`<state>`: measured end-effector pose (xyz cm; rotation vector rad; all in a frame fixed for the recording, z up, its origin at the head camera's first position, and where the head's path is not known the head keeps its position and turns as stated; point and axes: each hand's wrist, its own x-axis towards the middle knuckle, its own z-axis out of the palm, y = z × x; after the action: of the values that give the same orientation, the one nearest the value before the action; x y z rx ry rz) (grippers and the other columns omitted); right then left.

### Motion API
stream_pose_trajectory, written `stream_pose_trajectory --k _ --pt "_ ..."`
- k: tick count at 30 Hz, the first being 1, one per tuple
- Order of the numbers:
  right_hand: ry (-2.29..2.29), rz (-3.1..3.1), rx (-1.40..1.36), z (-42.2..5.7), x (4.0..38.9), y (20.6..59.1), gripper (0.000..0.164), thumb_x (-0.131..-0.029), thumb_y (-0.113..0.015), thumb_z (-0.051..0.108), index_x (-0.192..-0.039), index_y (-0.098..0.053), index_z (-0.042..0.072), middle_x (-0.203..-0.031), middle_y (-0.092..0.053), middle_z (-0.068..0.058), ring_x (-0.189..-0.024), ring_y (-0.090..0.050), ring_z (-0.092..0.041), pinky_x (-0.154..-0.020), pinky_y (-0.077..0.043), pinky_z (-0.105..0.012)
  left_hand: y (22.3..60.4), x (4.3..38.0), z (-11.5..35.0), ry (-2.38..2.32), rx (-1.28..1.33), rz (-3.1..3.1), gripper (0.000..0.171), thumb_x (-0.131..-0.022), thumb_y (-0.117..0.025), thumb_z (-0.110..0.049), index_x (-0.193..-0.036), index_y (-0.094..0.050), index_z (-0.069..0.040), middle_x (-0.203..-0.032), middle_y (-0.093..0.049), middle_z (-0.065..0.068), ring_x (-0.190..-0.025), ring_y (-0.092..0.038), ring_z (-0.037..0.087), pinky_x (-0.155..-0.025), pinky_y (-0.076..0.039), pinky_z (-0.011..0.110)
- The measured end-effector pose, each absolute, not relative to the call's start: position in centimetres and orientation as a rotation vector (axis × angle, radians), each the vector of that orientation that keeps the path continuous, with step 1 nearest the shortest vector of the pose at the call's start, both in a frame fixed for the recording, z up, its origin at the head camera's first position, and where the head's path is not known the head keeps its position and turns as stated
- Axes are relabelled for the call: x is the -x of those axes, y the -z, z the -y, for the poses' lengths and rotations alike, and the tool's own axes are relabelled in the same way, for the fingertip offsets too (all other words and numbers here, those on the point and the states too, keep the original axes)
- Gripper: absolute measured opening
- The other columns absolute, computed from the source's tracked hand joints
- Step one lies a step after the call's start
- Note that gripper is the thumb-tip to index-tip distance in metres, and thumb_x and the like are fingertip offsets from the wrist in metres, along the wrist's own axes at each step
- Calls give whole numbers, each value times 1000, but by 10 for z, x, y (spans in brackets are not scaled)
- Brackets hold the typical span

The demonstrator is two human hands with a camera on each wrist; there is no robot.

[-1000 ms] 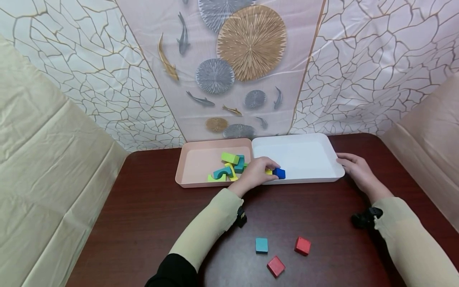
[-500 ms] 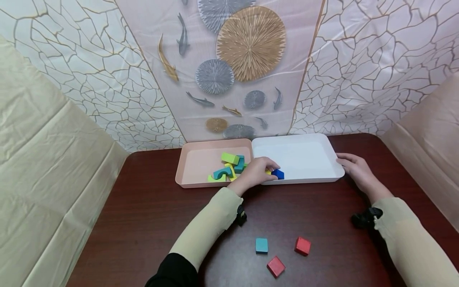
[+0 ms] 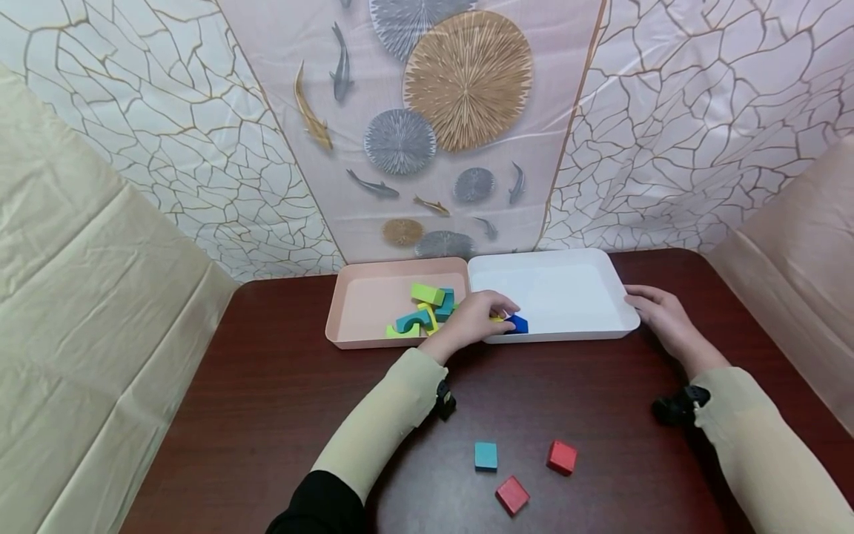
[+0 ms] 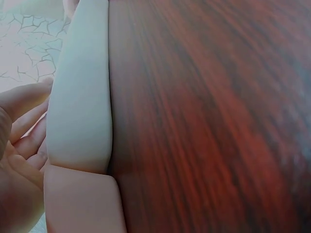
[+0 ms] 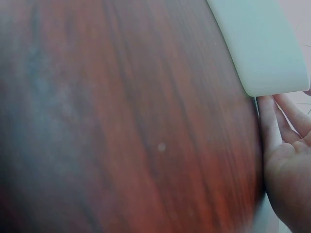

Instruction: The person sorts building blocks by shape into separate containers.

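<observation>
My left hand (image 3: 475, 317) reaches into the front left corner of the white tray (image 3: 567, 274). Thumb and index finger pinch the left end of a blue block (image 3: 519, 325), low behind the front wall. A yellow block (image 3: 497, 319) shows partly under the same hand. In the left wrist view, the tray wall (image 4: 80, 97) hides the fingertips and both blocks. At the tray's right edge rests my right hand (image 3: 667, 320); the right wrist view has its rather straight fingers (image 5: 269, 121) against the tray corner (image 5: 272, 73).
A pink tray (image 3: 356, 297) adjoins on the left, with lime, teal and yellow blocks (image 3: 427, 294) piled in its right half. Nearer on the dark wooden table (image 3: 267, 415) lie a teal cube (image 3: 485, 457) and two red cubes, one right (image 3: 562, 457), one in front (image 3: 512, 495).
The blue block has turned slightly and shifted a little left and down with my left fingers, closer to the yellow block. My right hand stays at the tray edge.
</observation>
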<state>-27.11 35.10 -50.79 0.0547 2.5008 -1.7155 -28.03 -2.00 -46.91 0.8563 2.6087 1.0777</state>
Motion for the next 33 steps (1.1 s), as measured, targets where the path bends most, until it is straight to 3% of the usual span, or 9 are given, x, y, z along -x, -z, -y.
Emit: stream_pose_trajectory --k 9,17,33 --pt "1758 -2466 -48 -351 271 506 67 -111 -54 33 -155 -37 -15 -98 -62 39 -90 -62 15 -78 -53 -10 466 279 24 -1168 -861 -2591 29 -100 -77 -17 -126 -77 -7 -121 -77 7 -100 -70 17 -88 -56 20" --pt "1755 -2463 -56 -351 272 507 68 -112 -53 31 -156 -33 -17 -97 -61 40 -89 -61 16 -78 -53 -9 461 274 28 -1210 -859 -2592 29 -99 -77 -18 -126 -77 -6 -121 -78 7 -99 -70 14 -90 -58 19" --pt "1772 -2453 -43 -349 269 505 68 -112 -52 30 -156 -32 -18 -98 -60 40 -90 -60 17 -78 -53 -9 460 263 37 -1281 -921 -2566 28 -101 -76 -16 -127 -75 -5 -122 -77 9 -102 -70 19 -95 -61 33"
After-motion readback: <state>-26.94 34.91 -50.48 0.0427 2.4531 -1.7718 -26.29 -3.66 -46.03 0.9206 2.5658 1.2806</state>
